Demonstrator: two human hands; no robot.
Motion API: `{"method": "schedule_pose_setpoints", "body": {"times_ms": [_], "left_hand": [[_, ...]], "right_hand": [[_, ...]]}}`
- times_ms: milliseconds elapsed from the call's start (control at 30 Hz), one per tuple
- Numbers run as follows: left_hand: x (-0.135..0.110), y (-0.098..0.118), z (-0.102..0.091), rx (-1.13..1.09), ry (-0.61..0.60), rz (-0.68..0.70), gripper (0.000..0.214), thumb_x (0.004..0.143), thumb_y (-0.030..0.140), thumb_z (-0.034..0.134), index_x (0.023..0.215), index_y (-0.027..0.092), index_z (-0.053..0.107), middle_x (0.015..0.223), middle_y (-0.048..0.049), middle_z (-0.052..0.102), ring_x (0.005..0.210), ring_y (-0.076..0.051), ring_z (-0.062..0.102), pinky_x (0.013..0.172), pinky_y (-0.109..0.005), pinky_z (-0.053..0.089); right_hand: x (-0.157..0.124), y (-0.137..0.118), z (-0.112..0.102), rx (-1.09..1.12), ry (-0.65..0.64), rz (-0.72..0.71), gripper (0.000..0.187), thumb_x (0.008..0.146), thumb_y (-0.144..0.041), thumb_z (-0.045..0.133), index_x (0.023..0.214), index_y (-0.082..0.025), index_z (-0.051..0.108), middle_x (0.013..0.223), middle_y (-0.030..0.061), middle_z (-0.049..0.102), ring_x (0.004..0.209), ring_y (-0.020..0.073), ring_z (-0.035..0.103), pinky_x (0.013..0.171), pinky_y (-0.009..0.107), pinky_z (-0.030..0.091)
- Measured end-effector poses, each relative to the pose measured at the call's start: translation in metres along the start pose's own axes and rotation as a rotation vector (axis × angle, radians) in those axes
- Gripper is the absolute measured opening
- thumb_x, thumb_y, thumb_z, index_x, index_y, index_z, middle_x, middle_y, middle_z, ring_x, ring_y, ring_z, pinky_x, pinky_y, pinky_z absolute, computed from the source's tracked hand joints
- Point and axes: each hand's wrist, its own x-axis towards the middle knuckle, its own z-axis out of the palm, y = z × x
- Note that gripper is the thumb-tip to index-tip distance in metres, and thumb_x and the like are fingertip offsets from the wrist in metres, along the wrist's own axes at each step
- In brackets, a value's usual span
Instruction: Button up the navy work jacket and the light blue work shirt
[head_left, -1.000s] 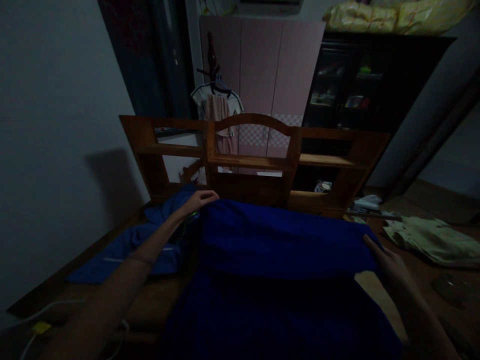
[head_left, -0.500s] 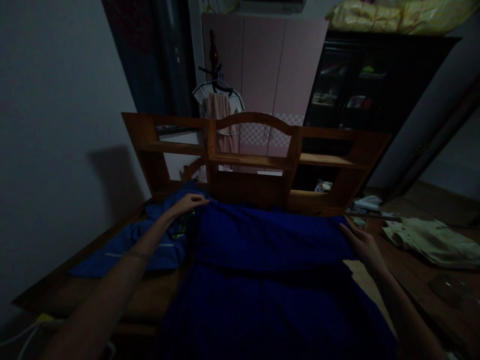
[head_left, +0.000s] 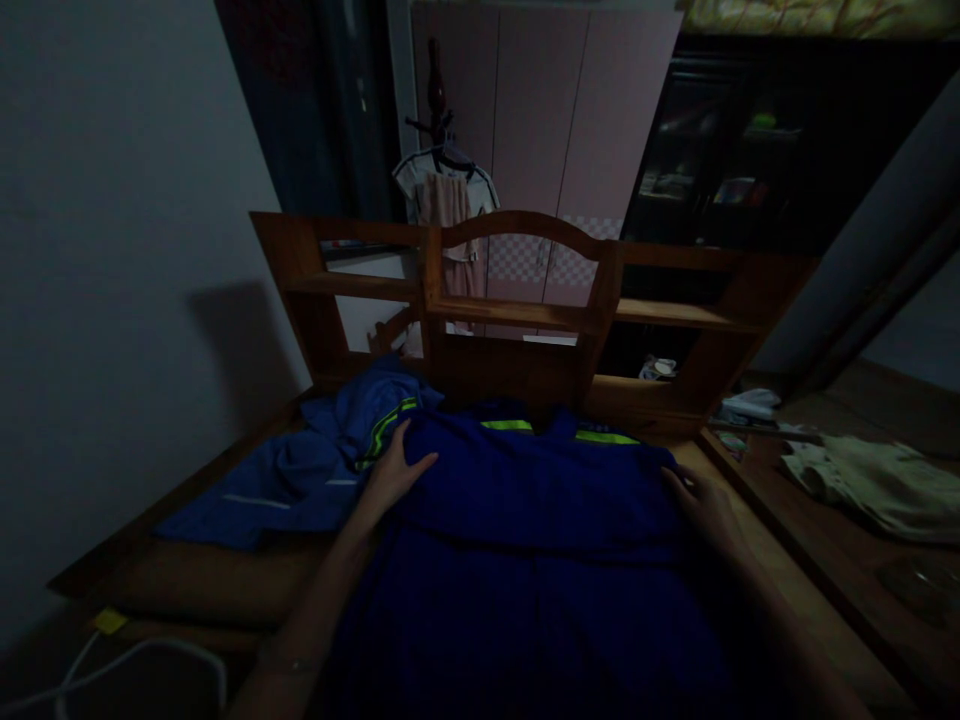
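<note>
A dark blue garment (head_left: 525, 540) with yellow-green reflective stripes lies spread on the wooden bed (head_left: 225, 590) in front of me. My left hand (head_left: 394, 470) rests flat on its upper left part, fingers apart. Over at the garment's upper right edge, my right hand (head_left: 701, 505) lies with its fingers stretched out on the cloth. Neither hand grips anything that I can see.
A lighter blue garment (head_left: 300, 470) lies crumpled at the left. A wooden headboard with shelves (head_left: 525, 310) stands behind. A pale green garment (head_left: 870, 480) lies on the floor at right. A white cable (head_left: 127, 660) runs near the bed's left corner. Clothes hang on a rack (head_left: 446, 200).
Both hands came back toward me from the garment's far edge and now lie flat on it. The top edge unfolded, showing the yellow-green stripes. The camera tilted down a little.
</note>
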Motion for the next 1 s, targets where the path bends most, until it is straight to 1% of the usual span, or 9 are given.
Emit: {"method": "schedule_pose_setpoints", "body": {"times_ms": [133, 233, 300, 367, 467, 600, 733, 833, 1000], "left_hand": [[0.025, 0.004, -0.009, -0.334, -0.143, 0.207, 0.084, 0.072, 0.022, 0.059, 0.146, 0.025, 0.020, 0.150, -0.0064, 0.031, 0.133, -0.024, 0.037, 0.111, -0.039, 0.030], [0.043, 0.009, -0.020, -0.343, -0.190, 0.301, 0.088, 0.066, 0.012, 0.053, 0.147, 0.026, 0.020, 0.153, -0.0020, 0.025, 0.138, -0.023, 0.028, 0.114, -0.039, 0.026], [0.049, 0.012, -0.023, -0.183, -0.103, 0.303, 0.089, 0.064, 0.008, 0.051, 0.147, 0.022, 0.022, 0.154, -0.0034, 0.019, 0.141, -0.025, 0.020, 0.116, -0.041, 0.021], [0.047, 0.019, -0.021, 0.041, 0.117, 0.279, 0.082, 0.067, 0.006, 0.049, 0.146, 0.018, 0.027, 0.155, -0.0054, 0.015, 0.142, -0.028, 0.016, 0.117, -0.045, 0.015], [0.027, 0.041, -0.009, 0.271, 0.365, 0.297, 0.066, 0.081, 0.011, 0.044, 0.145, 0.020, 0.030, 0.156, -0.0038, 0.010, 0.141, -0.030, 0.016, 0.116, -0.048, 0.013], [-0.023, 0.049, 0.019, 0.421, 0.167, 0.384, 0.062, 0.089, 0.039, 0.048, 0.146, 0.029, 0.026, 0.156, -0.0010, 0.008, 0.142, -0.032, 0.010, 0.114, -0.052, 0.017], [-0.075, 0.008, 0.038, 0.532, -0.119, 0.272, 0.074, 0.083, 0.059, 0.048, 0.147, 0.035, 0.018, 0.155, -0.0039, 0.015, 0.141, -0.037, 0.013, 0.107, -0.062, 0.020], [-0.099, -0.012, 0.039, 0.581, -0.079, 0.272, 0.068, 0.087, 0.055, 0.042, 0.148, 0.033, 0.018, 0.154, -0.0039, 0.021, 0.142, -0.031, 0.016, 0.111, -0.054, 0.019], [-0.108, 0.008, 0.029, 0.576, 0.047, 0.308, 0.060, 0.092, 0.051, 0.032, 0.144, 0.020, 0.032, 0.148, -0.0102, 0.034, 0.139, -0.030, 0.023, 0.109, -0.052, 0.027]], "right_hand": [[-0.001, -0.012, -0.010, 0.072, 0.023, 0.001, 0.047, 0.086, -0.056, 0.043, 0.103, -0.019, 0.066, 0.097, 0.0082, 0.070, 0.088, 0.0277, 0.065, 0.070, 0.030, 0.046], [-0.004, -0.017, -0.018, 0.090, 0.062, 0.043, 0.047, 0.085, -0.056, 0.045, 0.100, -0.017, 0.067, 0.087, 0.0077, 0.071, 0.083, 0.0271, 0.066, 0.064, 0.029, 0.045], [-0.005, -0.016, -0.018, 0.061, 0.064, 0.074, 0.046, 0.085, -0.056, 0.045, 0.097, -0.018, 0.067, 0.080, 0.0078, 0.071, 0.077, 0.0263, 0.066, 0.061, 0.028, 0.044], [-0.005, -0.011, -0.014, 0.003, 0.032, 0.068, 0.045, 0.084, -0.056, 0.046, 0.093, -0.018, 0.068, 0.077, 0.0089, 0.071, 0.073, 0.0261, 0.066, 0.060, 0.029, 0.043], [-0.004, -0.002, 0.000, -0.096, -0.001, 0.049, 0.043, 0.083, -0.056, 0.047, 0.089, -0.019, 0.068, 0.080, 0.0098, 0.070, 0.074, 0.0264, 0.065, 0.061, 0.029, 0.042], [-0.008, 0.002, 0.009, -0.186, 0.038, 0.056, 0.044, 0.085, -0.055, 0.045, 0.093, -0.018, 0.067, 0.079, 0.0095, 0.070, 0.075, 0.0255, 0.065, 0.060, 0.028, 0.040], [-0.024, 0.004, 0.003, -0.252, 0.196, 0.031, 0.042, 0.090, -0.052, 0.039, 0.102, -0.019, 0.063, 0.080, 0.0102, 0.070, 0.072, 0.0243, 0.065, 0.058, 0.027, 0.039], [-0.030, 0.008, 0.005, -0.323, 0.188, 0.029, 0.040, 0.093, -0.048, 0.037, 0.107, -0.019, 0.061, 0.079, 0.0099, 0.069, 0.070, 0.0232, 0.065, 0.057, 0.026, 0.037], [-0.024, -0.004, 0.012, -0.469, 0.090, 0.087, 0.034, 0.094, -0.043, 0.041, 0.107, -0.017, 0.058, 0.076, 0.0097, 0.068, 0.066, 0.0223, 0.063, 0.055, 0.026, 0.034]]}}
